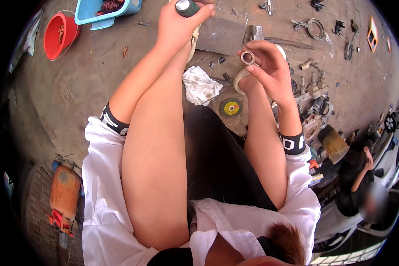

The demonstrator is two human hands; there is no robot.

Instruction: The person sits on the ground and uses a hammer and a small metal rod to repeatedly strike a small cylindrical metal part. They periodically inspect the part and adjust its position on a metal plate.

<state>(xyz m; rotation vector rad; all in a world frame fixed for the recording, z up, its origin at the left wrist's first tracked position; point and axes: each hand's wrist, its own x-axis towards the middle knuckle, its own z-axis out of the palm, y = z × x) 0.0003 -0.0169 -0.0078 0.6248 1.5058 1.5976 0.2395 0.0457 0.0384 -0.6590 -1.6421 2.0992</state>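
Observation:
My left hand (177, 29), at the top middle, is closed round a dark green cylinder (187, 9) like a tool handle, its pale round end facing up. The rest of that tool is hidden or out of view. To the right, my right hand (272, 68) pinches a small round hollow metal piece (248, 58) between thumb and fingers, its open end turned up. The two hands are apart. Just beyond the right hand, a metal block (254, 33) stands on the ground by my foot.
Crumpled white paper (201, 85) and a yellow-centred grinding disc (231, 107) lie between my legs. A red bucket (56, 40) and a blue basin (103, 20) stand far left. Several metal parts (312, 88) spread across the right. A person (359, 190) is at lower right, beside a car.

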